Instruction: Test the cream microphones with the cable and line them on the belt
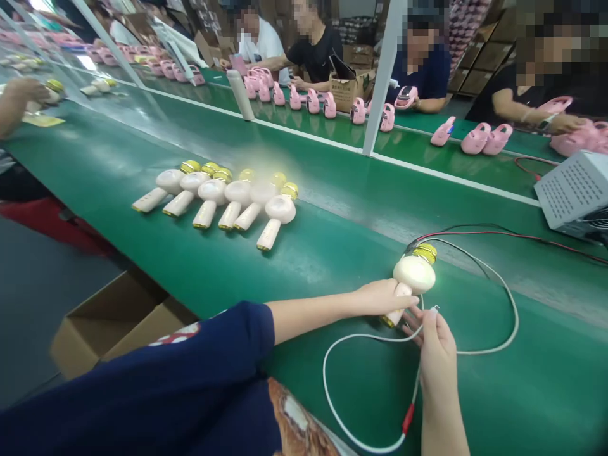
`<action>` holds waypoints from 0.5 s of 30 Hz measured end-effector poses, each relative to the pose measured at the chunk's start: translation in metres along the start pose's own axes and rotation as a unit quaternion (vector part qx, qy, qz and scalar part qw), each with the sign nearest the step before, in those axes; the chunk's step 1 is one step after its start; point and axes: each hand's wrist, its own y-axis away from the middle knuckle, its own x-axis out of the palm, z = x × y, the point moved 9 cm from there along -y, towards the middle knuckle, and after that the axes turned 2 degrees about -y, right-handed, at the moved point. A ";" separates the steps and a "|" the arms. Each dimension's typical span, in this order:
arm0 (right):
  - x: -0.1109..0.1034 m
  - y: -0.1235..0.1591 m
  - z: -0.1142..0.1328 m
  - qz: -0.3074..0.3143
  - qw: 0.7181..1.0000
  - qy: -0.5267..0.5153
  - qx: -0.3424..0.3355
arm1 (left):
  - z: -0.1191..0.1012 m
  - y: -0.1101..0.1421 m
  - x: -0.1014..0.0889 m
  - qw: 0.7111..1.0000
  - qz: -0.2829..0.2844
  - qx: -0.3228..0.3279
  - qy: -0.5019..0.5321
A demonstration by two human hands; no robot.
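Clutching a cream microphone (pixel 414 273) in the left hand (pixel 375 299), pinching a white cable (pixel 324 380) in the right hand (pixel 436 354), and risking a slipped grip from slack loops snagging nearby.

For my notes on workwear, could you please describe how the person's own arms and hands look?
A navy sleeve with a red-and-white marking ends above the left forearm; the left hand and right hand wear no gloves.
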 end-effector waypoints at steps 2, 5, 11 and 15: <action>0.002 0.005 0.008 -0.007 1.000 -0.009 -0.027 | 0.000 -0.006 0.000 0.994 -0.046 -0.007 0.099; 0.003 0.017 0.029 -0.029 0.994 0.002 -0.109 | -0.007 -0.009 0.005 0.926 -0.035 -0.018 0.375; 0.042 0.040 0.035 0.134 0.979 0.053 -0.144 | -0.031 -0.011 -0.013 0.813 -0.043 0.005 0.581; 0.051 0.040 0.027 0.153 0.979 0.075 -0.110 | -0.035 -0.007 -0.014 0.806 -0.044 0.017 0.591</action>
